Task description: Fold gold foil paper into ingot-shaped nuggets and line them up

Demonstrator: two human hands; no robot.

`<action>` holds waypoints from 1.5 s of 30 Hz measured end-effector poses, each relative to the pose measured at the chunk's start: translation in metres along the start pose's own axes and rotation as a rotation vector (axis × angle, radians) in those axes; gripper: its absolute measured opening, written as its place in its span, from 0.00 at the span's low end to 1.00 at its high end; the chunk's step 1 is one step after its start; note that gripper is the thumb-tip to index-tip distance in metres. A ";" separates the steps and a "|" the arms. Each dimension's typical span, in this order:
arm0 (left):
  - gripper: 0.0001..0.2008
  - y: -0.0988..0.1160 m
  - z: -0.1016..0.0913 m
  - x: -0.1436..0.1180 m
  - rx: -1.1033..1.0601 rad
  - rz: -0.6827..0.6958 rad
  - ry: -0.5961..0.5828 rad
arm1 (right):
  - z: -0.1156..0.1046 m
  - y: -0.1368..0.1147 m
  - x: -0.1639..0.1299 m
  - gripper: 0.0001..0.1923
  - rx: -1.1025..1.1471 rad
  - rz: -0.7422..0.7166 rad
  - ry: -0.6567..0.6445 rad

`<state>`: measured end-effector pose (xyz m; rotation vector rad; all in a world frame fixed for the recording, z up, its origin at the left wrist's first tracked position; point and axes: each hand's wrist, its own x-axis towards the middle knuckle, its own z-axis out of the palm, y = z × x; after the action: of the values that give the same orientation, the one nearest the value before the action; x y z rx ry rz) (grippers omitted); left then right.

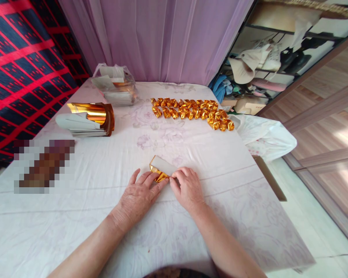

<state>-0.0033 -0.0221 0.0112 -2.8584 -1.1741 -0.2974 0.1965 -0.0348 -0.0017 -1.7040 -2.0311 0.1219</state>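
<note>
Both hands rest on the tablecloth point(191, 239), meeting at a partly folded gold foil sheet point(161, 170); the left hand point(139, 195) presses flat on its near end, fingers spread; the right hand point(187, 187) pinches its edge; beyond the sheet lie rows of folded gold pieces point(191, 109); left of those, a foil stack point(88, 119).
</note>
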 end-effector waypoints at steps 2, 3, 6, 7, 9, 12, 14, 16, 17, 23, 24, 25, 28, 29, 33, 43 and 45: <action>0.22 0.000 0.001 0.000 0.003 0.000 -0.004 | 0.000 0.000 0.000 0.04 0.000 -0.003 0.000; 0.22 0.000 0.001 0.000 0.004 -0.001 -0.005 | 0.000 0.000 0.000 0.04 0.000 -0.003 -0.001; 0.22 0.001 0.002 0.000 0.008 -0.003 -0.005 | 0.000 0.000 0.000 0.03 0.006 0.004 -0.001; 0.22 0.001 0.002 0.000 0.010 -0.003 -0.004 | 0.000 0.000 0.000 0.03 0.012 0.008 0.000; 0.22 0.001 0.002 0.000 0.013 -0.005 0.000 | -0.001 0.001 0.000 0.03 0.033 0.009 -0.001; 0.21 0.001 0.001 0.000 0.013 -0.008 -0.003 | -0.003 0.004 0.000 0.02 0.086 -0.022 -0.008; 0.22 0.001 0.001 0.000 0.014 -0.010 -0.014 | -0.004 0.007 0.000 0.02 0.110 -0.047 -0.015; 0.22 0.001 0.000 0.000 0.015 -0.007 -0.021 | -0.004 0.009 0.000 0.03 0.116 -0.052 -0.017; 0.21 0.001 0.001 0.000 0.016 -0.005 -0.020 | -0.004 0.010 0.000 0.04 0.116 -0.049 -0.018; 0.20 0.001 0.002 0.000 0.009 -0.012 -0.014 | -0.001 0.008 0.000 0.04 0.128 -0.016 -0.007; 0.20 0.001 0.002 0.000 0.007 -0.013 -0.015 | 0.000 0.007 0.000 0.04 0.125 -0.010 -0.003; 0.20 0.001 0.002 0.000 0.005 -0.013 -0.017 | 0.000 0.007 0.000 0.04 0.122 -0.003 -0.001; 0.20 0.001 0.001 0.001 -0.004 -0.020 -0.021 | 0.000 0.005 0.000 0.03 0.118 0.019 -0.001; 0.20 0.001 0.000 0.001 -0.007 -0.021 -0.023 | 0.000 0.004 0.000 0.03 0.118 0.025 -0.003; 0.20 0.001 0.001 0.001 -0.011 -0.022 -0.021 | -0.001 0.002 0.001 0.03 0.121 0.037 -0.006; 0.20 0.002 0.000 0.002 0.003 -0.029 -0.027 | 0.001 0.001 0.002 0.03 0.098 0.050 0.001; 0.20 0.003 -0.001 0.002 0.004 -0.033 -0.031 | 0.001 0.001 0.002 0.03 0.096 0.052 0.004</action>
<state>0.0000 -0.0226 0.0124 -2.8526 -1.2263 -0.2524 0.1967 -0.0330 -0.0023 -1.6967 -1.9468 0.2290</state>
